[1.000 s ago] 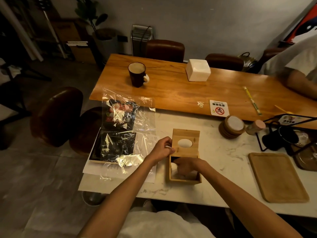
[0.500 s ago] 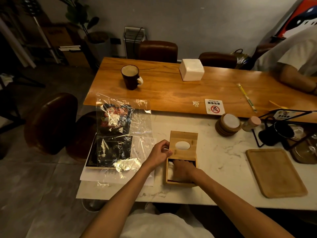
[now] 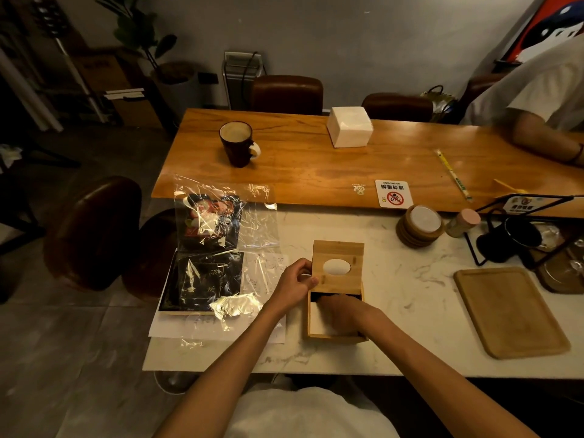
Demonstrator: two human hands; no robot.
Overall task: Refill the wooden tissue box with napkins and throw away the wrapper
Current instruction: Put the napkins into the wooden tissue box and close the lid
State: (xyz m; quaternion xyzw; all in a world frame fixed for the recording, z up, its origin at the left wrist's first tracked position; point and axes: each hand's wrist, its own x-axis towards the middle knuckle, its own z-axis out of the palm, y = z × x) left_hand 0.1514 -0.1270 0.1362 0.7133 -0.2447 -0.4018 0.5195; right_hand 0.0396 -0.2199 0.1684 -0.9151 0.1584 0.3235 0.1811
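Left grip (image 3: 295,281) pinched on sliding lid (image 3: 337,267), half open. Right grip (image 3: 343,309) flat inside wooden tissue box (image 3: 335,338), pressing white napkins (image 3: 317,317), fingers under lid, closure indeterminate. Box lower centre on marble bench (image 3: 410,289); clear wrapper (image 3: 227,245) at left.

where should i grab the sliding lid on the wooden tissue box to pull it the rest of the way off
Pinch the lid by its side edges, on the far half that already overhangs the wooden tissue box, coming from above and pulling away from you. It is a thin flat panel, so the top gives little purchase. The left hand already pinches its left edge.
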